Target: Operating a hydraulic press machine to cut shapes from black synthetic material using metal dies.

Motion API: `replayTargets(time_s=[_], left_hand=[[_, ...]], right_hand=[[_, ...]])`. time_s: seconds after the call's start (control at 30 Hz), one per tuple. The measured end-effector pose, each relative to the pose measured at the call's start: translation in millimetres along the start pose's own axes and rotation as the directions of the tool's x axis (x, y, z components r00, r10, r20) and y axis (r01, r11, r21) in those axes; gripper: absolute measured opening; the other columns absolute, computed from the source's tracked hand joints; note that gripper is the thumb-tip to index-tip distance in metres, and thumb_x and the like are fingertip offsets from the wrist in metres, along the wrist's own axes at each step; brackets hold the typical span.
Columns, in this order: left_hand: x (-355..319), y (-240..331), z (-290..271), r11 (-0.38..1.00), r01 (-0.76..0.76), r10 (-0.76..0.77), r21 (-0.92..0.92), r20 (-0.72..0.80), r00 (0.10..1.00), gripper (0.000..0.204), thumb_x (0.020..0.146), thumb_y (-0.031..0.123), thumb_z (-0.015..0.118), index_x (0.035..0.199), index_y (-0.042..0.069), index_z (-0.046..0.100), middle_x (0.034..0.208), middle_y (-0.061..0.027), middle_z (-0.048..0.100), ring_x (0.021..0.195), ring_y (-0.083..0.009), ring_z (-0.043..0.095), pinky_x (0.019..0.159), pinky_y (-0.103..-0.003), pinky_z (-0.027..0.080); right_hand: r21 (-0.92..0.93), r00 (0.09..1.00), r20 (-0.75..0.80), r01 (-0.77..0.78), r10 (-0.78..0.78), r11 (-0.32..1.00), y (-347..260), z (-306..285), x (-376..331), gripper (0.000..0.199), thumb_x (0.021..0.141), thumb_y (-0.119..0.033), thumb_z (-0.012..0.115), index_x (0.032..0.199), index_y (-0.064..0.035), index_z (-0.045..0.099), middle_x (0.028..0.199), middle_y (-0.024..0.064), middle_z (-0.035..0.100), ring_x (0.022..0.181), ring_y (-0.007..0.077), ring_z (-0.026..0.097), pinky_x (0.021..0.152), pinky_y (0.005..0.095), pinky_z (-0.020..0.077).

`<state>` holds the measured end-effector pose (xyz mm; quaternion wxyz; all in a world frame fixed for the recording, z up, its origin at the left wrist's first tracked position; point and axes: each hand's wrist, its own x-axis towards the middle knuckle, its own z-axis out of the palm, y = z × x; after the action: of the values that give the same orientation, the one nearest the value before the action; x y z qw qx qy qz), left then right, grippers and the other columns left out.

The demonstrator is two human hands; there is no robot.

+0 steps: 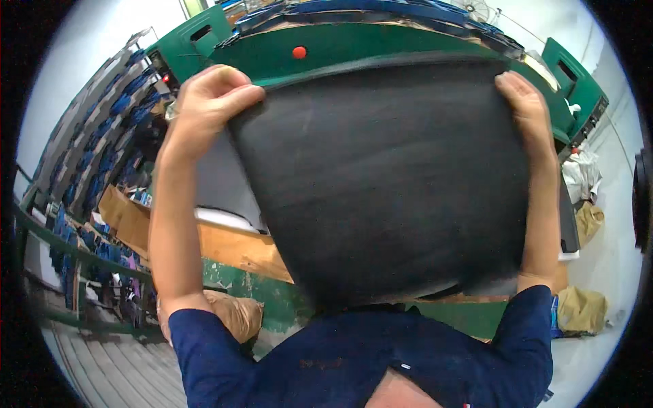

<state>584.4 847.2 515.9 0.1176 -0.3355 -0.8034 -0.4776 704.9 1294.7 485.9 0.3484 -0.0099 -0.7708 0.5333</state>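
A large black sheet (394,177) with a smooth, flexible look is stretched out in front of me and covers most of the work surface. My left hand (214,105) pinches its far left corner between thumb and fingers. At the far right corner, my right hand (524,98) grips the edge in the same way. The sheet's near edge hangs close to my chest and is slightly blurred. Left of it, part of a grey flat surface (221,180) shows above a wooden board edge (238,251). Whatever lies beneath the sheet is hidden.
Behind the sheet stands a green machine (394,39) with a red button (299,52). Racks (88,143) of blue pieces fill the left side, near a cardboard box (126,217). A brown sack (235,314) lies lower left; yellowish bags (583,311) sit at the right.
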Motion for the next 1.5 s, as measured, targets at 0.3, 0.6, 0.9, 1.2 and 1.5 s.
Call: replayTargets(time_s=[0.3,0.6,0.9,1.2,1.5], left_hand=[[-23,-206,143,0.579,0.695,-0.689,-0.426,0.200,0.697,0.038,0.080,0.015,0.077,0.108,-0.005,0.059,0.092,-0.0128,0.065,0.070,-0.0151,0.062,0.060,-0.026,0.054],[-30,-207,155,0.718,0.687,-0.693,0.109,0.015,0.721,0.048,0.075,0.024,0.078,0.105,-0.008,0.058,0.087,-0.0145,0.065,0.067,-0.0175,0.063,0.056,-0.030,0.053],[-47,-172,162,0.651,0.759,-0.733,-0.012,0.253,0.632,0.030,0.077,0.023,0.074,0.086,-0.005,0.067,0.073,-0.0107,0.065,0.061,-0.0195,0.060,0.053,-0.035,0.048],[-77,-145,123,0.634,0.668,-0.623,-0.389,0.256,0.740,0.019,0.087,0.011,0.068,0.097,-0.005,0.064,0.084,-0.0063,0.067,0.072,-0.0119,0.062,0.064,-0.028,0.052],[-46,-124,-9,0.712,0.404,-0.335,-0.574,0.229,0.914,0.020,0.088,0.008,0.068,0.105,-0.002,0.063,0.097,-0.0054,0.069,0.083,-0.0105,0.063,0.076,-0.027,0.052]], right_hand=[[-0.138,0.878,0.020,-0.472,0.479,0.871,224,91,-23,0.017,0.088,-0.017,0.063,0.082,-0.0014,0.068,0.076,0.0007,0.064,0.071,0.0111,0.056,0.066,0.0293,0.0454],[-0.130,0.860,0.043,-0.500,0.508,0.856,245,87,-22,0.020,0.091,-0.019,0.061,0.092,-0.0003,0.069,0.080,0.0008,0.065,0.071,0.0109,0.057,0.066,0.0292,0.0464],[-0.211,0.847,0.029,-0.513,0.530,0.832,262,81,-15,0.022,0.087,-0.019,0.062,0.094,0.0002,0.070,0.083,0.0035,0.068,0.076,0.0125,0.060,0.070,0.0308,0.0476],[-0.050,0.847,0.213,-0.489,0.488,0.871,184,73,-19,0.016,0.091,-0.018,0.063,0.087,-0.0029,0.067,0.082,-0.0009,0.063,0.075,0.0087,0.056,0.066,0.0264,0.0450],[0.163,0.869,0.218,-0.480,0.443,0.862,64,139,5,0.017,0.094,-0.017,0.060,0.098,-0.0009,0.064,0.089,0.0011,0.066,0.079,0.0102,0.060,0.072,0.0264,0.0489]])
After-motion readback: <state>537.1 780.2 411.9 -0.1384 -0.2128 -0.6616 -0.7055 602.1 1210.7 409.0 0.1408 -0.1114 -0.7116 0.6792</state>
